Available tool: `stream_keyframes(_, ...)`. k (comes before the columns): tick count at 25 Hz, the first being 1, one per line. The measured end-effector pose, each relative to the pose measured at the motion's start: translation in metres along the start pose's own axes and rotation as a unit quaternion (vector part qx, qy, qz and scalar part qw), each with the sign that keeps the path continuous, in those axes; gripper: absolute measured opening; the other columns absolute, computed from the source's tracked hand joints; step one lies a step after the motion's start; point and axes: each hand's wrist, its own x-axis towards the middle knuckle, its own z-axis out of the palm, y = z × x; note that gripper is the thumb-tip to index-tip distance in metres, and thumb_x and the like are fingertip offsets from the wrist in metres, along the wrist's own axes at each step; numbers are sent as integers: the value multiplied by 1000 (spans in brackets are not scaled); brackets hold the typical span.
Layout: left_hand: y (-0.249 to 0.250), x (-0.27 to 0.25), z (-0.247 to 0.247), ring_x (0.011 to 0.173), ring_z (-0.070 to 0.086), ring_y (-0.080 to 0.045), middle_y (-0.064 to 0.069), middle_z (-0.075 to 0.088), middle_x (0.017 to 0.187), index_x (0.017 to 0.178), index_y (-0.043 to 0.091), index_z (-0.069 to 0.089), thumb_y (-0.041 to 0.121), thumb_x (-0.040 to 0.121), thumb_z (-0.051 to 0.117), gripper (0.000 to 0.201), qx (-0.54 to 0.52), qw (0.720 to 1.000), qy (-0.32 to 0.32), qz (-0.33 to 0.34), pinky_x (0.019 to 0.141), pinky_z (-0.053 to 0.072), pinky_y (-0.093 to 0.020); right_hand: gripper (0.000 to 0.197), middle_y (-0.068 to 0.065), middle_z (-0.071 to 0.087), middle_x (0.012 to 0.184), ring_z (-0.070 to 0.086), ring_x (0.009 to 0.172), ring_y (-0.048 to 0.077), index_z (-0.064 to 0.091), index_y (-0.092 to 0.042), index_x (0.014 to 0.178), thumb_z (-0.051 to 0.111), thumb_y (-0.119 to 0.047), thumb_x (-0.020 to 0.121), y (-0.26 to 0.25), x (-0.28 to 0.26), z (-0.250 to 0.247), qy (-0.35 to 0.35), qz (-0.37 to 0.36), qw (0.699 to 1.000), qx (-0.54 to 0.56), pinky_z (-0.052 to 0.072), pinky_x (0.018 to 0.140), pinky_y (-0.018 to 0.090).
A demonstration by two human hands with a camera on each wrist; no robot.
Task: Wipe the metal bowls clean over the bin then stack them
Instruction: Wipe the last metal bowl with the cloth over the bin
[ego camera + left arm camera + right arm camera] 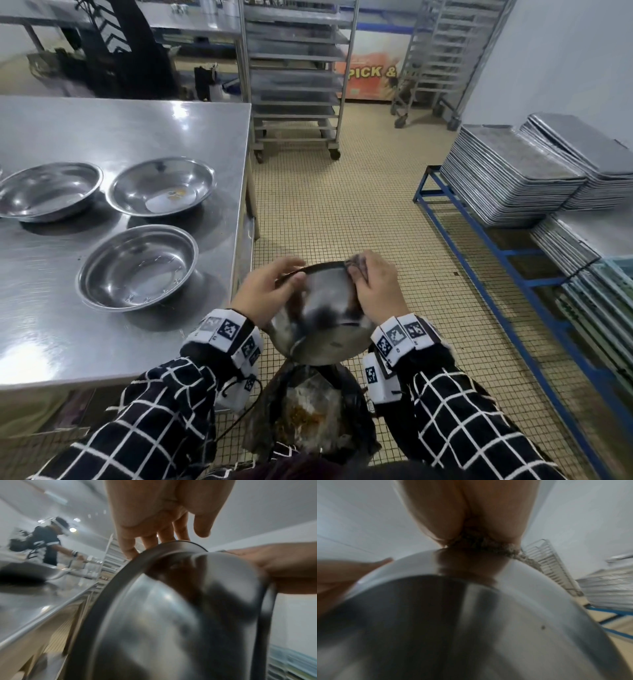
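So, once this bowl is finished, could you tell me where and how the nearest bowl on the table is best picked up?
Take the nearest bowl by its flat, out-turned rim at the edge facing the table's right side, thumb on top and fingers under the lip. It sits upright, apart from the other two bowls, near that edge. The left hand is likely closest, once it frees the held bowl.
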Motion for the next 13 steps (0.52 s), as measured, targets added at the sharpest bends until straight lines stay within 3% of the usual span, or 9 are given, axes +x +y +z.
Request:
stream_keyframes(3, 16, 4, 10, 88, 61, -19, 6, 65, 88, 101, 21, 63, 34, 97, 51, 18, 97, 995, 14, -8, 83, 50, -37, 24, -2, 53, 107, 42, 99, 18, 55, -15, 110, 42, -31, 98, -17, -1, 10, 0, -80, 994, -81, 35, 85, 30)
stream_keyframes(6, 10, 4, 12, 85, 60, -25, -1, 67, 86, 93, 20, 61, 32, 99, 45, 21, 121, 989, 71, -54, 81, 48, -41, 34, 7, 42, 126, 43, 114, 19, 54, -10, 124, 43, -27, 97, -30, -12, 24, 90, -88, 992, 4, 43, 100, 40)
stream_keyframes(8, 5, 4, 8, 81, 60, -25, -3, 66, 82, 89, 16, 61, 29, 99, 45, 23, 77, 989, 103, -71, 76, 48, -39, 42, 8, 36, 136, 42, 124, 21, 49, -14, 135, 42, -30, 97, -36, -27, 35, 126, -110, 986, 4, 43, 103, 42)
stream_keyframes(11, 1, 5, 7, 71, 57, -24, -7, 61, 71, 78, 10, 58, 21, 99, 47, 25, -15, 991, 116, -61, 69, 45, -39, 45, 5, 45, 140, 36, 133, 25, 49, -21, 137, 40, -36, 96, -42, -52, 50, 135, -172, 970, -108, 26, 112, 49)
stream_keyframes(13, -2, 2, 10, 66, 53, -16, -6, 60, 69, 77, 10, 59, 18, 99, 48, 25, -76, 989, 114, -61, 67, 44, -34, 45, 1, 47, 139, 35, 135, 24, 52, -24, 134, 38, -41, 95, -45, -52, 47, 167, -142, 967, -129, 20, 114, 50)
